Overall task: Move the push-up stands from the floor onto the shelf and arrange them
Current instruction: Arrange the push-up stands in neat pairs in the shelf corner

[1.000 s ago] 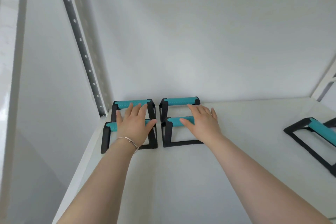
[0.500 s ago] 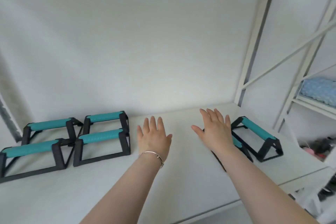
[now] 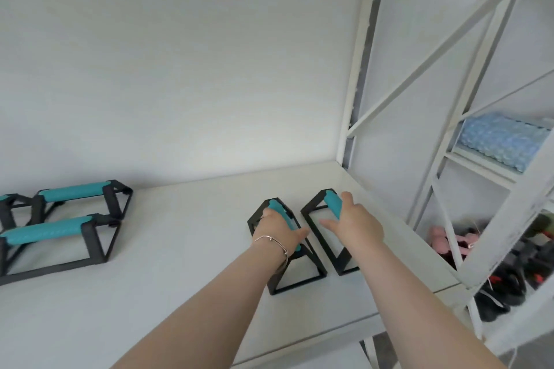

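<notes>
Two black push-up stands with teal grips stand side by side at the right end of the white shelf [image 3: 180, 293]. My left hand [image 3: 277, 226] is wrapped over the teal bar of the left stand [image 3: 299, 272]. My right hand [image 3: 353, 223] closes on the teal bar of the right stand [image 3: 314, 210]. At the shelf's left end sit three more stands: a near one [image 3: 54, 244], a far one [image 3: 84, 195], and a third [image 3: 6, 207] cut off by the frame edge.
The shelf's white upright post [image 3: 356, 75] and diagonal braces rise just right of my right hand. Beyond them, a neighbouring rack holds a pale blue bumpy mat [image 3: 503, 141], with pink and dark items [image 3: 449, 243] lower down. The shelf's front edge runs below my forearms.
My view swung right from the left group of stands. Both hands left that group, crossed the shelf with fingers spread, and now grip the bars of the two right-hand stands.
</notes>
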